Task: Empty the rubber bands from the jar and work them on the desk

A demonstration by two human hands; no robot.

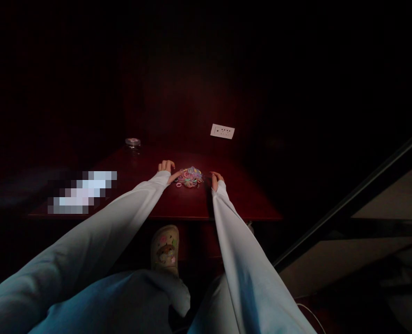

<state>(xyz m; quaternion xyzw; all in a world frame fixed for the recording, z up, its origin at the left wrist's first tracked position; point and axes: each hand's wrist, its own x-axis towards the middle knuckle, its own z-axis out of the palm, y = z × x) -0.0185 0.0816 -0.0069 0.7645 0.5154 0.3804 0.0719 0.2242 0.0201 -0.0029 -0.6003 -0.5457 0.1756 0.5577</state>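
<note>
A loose pile of small colourful elastic hair ties (192,178) lies on the dark red tabletop (178,204). At the pile's left edge is my left hand (167,169), its thumb stretched out against the hair ties and its other fingers bent over, apart from the thumb. It grips nothing that I can see. My right hand (217,179) rests just right of the pile, fingers partly extended toward it, with nothing visible in them. One pink ring-shaped hair tie (178,184) sits slightly out from the heap, at the lower left.
Behind and to the left stands a small clear round container (132,143). A blurred-out bright rectangle (84,192) lies on the table's left side. A white wall socket (222,131) is at the back. Below the front edge shows a decorated clog (165,250).
</note>
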